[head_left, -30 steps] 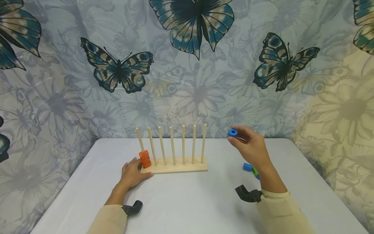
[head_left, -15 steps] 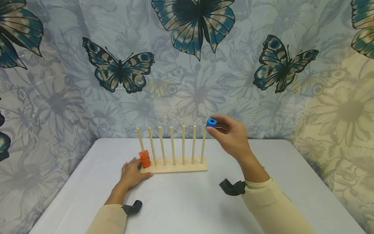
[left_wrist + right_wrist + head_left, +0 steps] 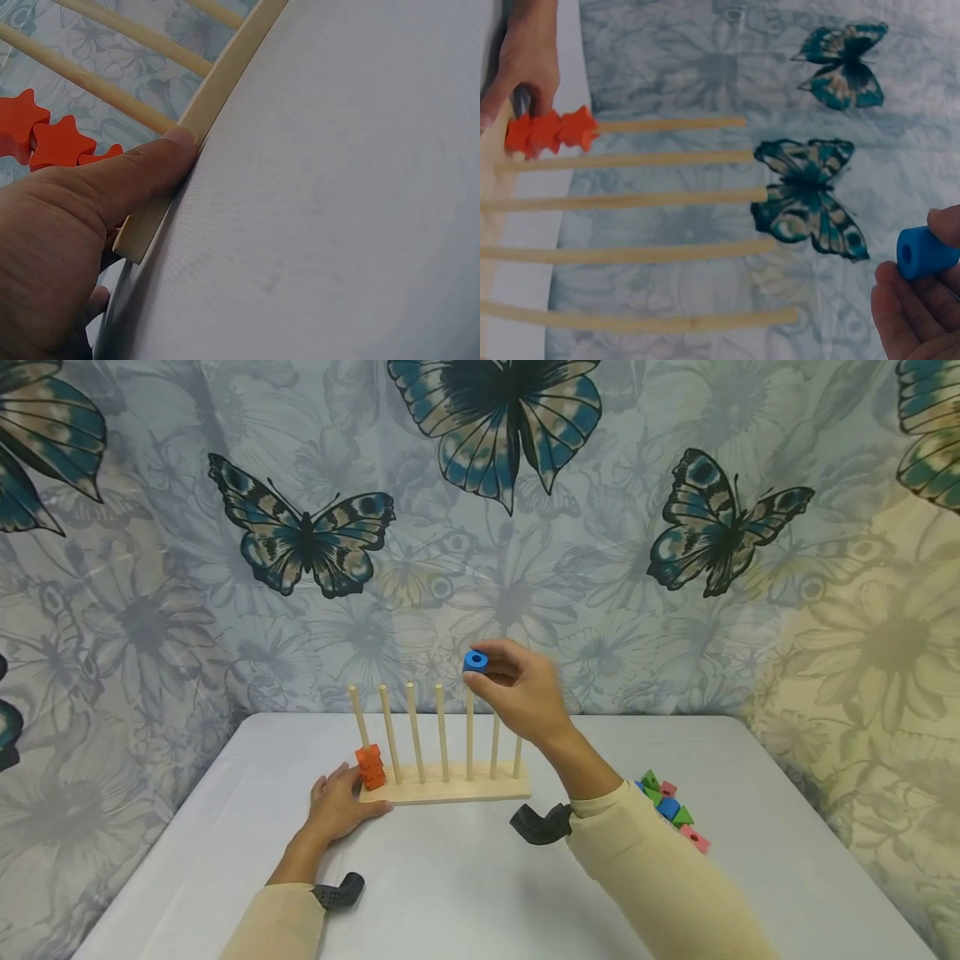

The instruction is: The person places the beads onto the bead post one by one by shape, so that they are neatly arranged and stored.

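Observation:
A pale wooden peg stand [image 3: 450,792] with a row of several upright pegs stands on the white table. My left hand [image 3: 339,810] grips its left end, the thumb [image 3: 150,166] lying along the front edge of the base. Orange star-shaped beads [image 3: 371,767] are stacked on the leftmost peg, right beside that hand. Raised over the stand, my right hand [image 3: 525,693] pinches a blue bead [image 3: 476,662] with a hole through it between thumb and fingers. In the right wrist view, the blue bead [image 3: 928,253] is apart from the peg tips. The right hand partly hides the rightmost pegs.
To the right lies a loose pile of beads, with green triangles [image 3: 682,816], pink blocks [image 3: 695,838] and blue pieces [image 3: 668,808]; my right sleeve [image 3: 660,877] covers part of it. Behind the table hangs a butterfly-print cloth [image 3: 510,602].
My right hand has carried the blue bead leftward and a little higher, from right of the stand to over its pegs. More of the bead pile now shows. The left hand has stayed put.

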`<state>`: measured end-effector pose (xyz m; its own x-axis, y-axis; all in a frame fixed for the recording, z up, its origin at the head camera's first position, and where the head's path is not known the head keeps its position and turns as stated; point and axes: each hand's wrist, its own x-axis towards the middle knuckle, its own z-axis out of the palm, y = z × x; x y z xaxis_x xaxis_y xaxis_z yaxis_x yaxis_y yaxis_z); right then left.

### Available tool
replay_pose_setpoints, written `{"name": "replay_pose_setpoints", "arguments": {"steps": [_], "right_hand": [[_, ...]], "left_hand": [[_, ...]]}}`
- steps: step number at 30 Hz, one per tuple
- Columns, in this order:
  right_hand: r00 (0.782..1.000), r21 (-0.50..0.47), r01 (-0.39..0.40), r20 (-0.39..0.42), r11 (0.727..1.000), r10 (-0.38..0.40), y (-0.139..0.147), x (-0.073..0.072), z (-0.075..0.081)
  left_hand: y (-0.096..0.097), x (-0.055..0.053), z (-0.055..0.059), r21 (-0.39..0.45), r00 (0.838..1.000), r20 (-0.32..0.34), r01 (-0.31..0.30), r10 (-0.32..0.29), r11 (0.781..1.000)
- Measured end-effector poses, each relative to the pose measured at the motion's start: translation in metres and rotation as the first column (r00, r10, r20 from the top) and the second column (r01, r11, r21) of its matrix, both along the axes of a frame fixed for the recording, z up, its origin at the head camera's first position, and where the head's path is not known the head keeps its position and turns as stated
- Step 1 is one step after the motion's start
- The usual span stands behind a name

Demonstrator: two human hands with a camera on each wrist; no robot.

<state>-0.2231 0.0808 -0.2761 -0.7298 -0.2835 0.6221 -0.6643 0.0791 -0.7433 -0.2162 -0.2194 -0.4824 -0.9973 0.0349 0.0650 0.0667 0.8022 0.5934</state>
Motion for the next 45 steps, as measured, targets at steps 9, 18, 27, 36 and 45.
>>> {"name": "replay_pose_setpoints", "arguments": {"steps": [9, 18, 27, 36, 45], "right_hand": [[0.997, 0.034, -0.013, 0.077, 0.999, 0.010, -0.036, -0.014, -0.005], [0.992, 0.116, 0.011, 0.120, 0.993, -0.025, -0.064, -0.025, -0.010], [0.989, 0.170, 0.063, 0.123, 0.983, -0.084, -0.076, -0.032, -0.021], [0.977, 0.187, 0.042, 0.199, 0.982, -0.080, -0.080, -0.033, -0.032], [0.975, 0.147, 0.011, 0.218, 0.989, -0.043, -0.082, -0.035, -0.047]], "left_hand": [[-0.002, 0.000, 0.000, -0.006, 1.000, 0.011, -0.006, 0.006, 1.000], [-0.003, 0.000, 0.000, -0.007, 1.000, -0.005, 0.002, -0.002, 1.000], [-0.002, -0.001, -0.001, 0.012, 1.000, -0.016, 0.012, -0.012, 1.000], [-0.001, -0.001, 0.000, 0.012, 1.000, -0.019, 0.010, -0.010, 1.000], [0.000, 0.001, 0.001, 0.020, 1.000, -0.007, 0.004, -0.004, 1.000]]}}
